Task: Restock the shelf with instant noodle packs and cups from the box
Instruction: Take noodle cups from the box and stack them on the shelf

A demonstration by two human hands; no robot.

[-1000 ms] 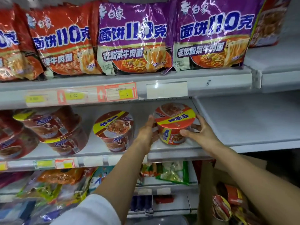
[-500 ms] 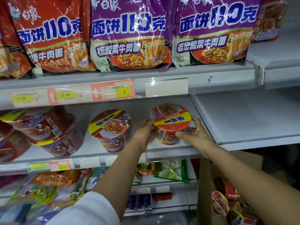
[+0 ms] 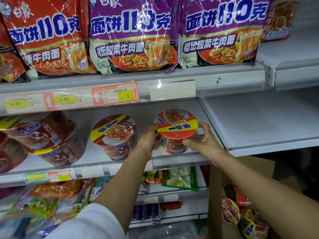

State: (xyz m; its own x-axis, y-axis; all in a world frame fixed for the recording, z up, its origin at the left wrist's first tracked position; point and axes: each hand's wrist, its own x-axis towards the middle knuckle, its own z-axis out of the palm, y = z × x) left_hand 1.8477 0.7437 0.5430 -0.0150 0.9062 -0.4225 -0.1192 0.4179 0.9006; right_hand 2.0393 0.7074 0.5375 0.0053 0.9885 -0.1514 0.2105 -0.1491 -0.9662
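An orange-red noodle cup (image 3: 176, 130) with a yellow band on its lid stands on the middle shelf (image 3: 198, 152) near its right end. My left hand (image 3: 148, 138) grips its left side and my right hand (image 3: 202, 138) grips its right side, thumb in front and fingers behind. A dark red noodle cup (image 3: 114, 135) stands just left of it. More dark red cups (image 3: 48, 140) are stacked at the far left. The cardboard box (image 3: 217, 187) at the lower right holds several more cups (image 3: 231, 211).
Red and purple noodle packs (image 3: 133, 35) fill the top shelf. A bare grey shelf (image 3: 262, 121) lies to the right of the cup. Snack bags (image 3: 51, 195) crowd the lower shelves. A clear plastic tub (image 3: 169, 230) sits at the bottom.
Both hands keep hold of the orange-red cup on the shelf. The cup has turned slightly and sits a little further in; the view has shifted right and up.
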